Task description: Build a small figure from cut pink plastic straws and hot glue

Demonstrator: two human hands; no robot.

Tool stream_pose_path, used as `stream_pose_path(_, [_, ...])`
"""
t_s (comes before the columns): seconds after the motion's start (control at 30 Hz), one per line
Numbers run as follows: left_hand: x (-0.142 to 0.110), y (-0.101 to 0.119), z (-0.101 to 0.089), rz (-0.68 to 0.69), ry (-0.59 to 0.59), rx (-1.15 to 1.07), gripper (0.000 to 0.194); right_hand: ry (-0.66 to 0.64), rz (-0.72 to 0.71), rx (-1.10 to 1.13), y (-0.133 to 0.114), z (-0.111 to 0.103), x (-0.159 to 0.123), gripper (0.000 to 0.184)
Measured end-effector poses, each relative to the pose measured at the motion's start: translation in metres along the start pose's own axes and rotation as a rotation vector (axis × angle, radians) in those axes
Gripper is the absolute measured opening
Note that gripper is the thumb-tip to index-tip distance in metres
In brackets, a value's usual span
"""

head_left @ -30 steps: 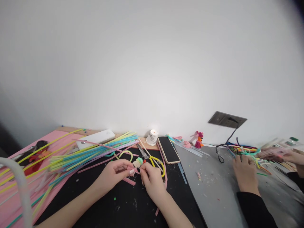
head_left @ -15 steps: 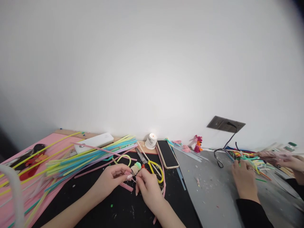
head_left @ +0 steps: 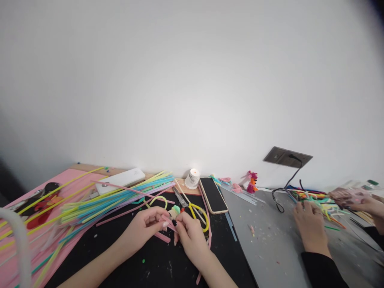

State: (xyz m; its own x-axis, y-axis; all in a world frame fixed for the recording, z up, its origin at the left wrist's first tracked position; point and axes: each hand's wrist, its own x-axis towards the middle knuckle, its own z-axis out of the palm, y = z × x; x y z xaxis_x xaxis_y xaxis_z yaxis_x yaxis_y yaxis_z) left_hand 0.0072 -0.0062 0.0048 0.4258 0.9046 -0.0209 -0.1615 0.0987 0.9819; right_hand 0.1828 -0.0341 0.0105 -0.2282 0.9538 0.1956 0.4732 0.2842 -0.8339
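Note:
My left hand (head_left: 147, 226) and my right hand (head_left: 190, 234) meet over the black mat (head_left: 156, 260), fingers pinched together on a thin pink straw (head_left: 168, 226). A small pale green and beige object (head_left: 174, 211) sits just beyond my fingertips. Yellow-handled scissors (head_left: 192, 206) lie right behind my right hand. A big fan of coloured straws (head_left: 114, 196) spreads to the left of my left hand.
A phone (head_left: 213, 195) lies face up by a small white cup (head_left: 192, 179) and a white box (head_left: 121, 179). A pink sheet (head_left: 27, 224) covers the left. On the grey mat (head_left: 270, 240), another person's hands (head_left: 312, 226) handle coloured straws near a black cable (head_left: 282, 192).
My two hands stay pinched on the pink straw with only small finger shifts. The view has wobbled slightly. The other person's hands stay at the straw pile on the right.

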Motion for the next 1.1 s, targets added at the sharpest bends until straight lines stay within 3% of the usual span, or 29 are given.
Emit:
stream_pose_path(0.13, [0.0021, -0.0004, -0.0034, 0.013, 0.052, 0.046, 0.017, 0.006, 0.028, 0.073, 0.0013, -0.0017, 0.0006, 0.028])
stream_pose_path(0.33, [0.0023, -0.0001, -0.0039, 0.033, 0.097, 0.01, 0.018, 0.03, 0.063, 0.129, 0.0031, -0.002, 0.0031, 0.021])
stream_pose_path(0.63, [-0.0011, 0.0075, 0.0038, 0.008, 0.02, -0.01, 0.019, 0.16, 0.085, 0.191, 0.0074, -0.0004, 0.003, 0.024])
stream_pose_path(0.93, [0.0009, 0.0013, -0.0018, 0.015, 0.095, 0.004, 0.019, 0.127, 0.09, 0.263, 0.0061, -0.0021, 0.0039, 0.034])
stream_pose_path(1.1, [0.0003, 0.0016, -0.0021, 0.009, 0.109, -0.024, 0.018, 0.091, 0.083, 0.262, 0.0054, -0.0019, 0.0038, 0.022])
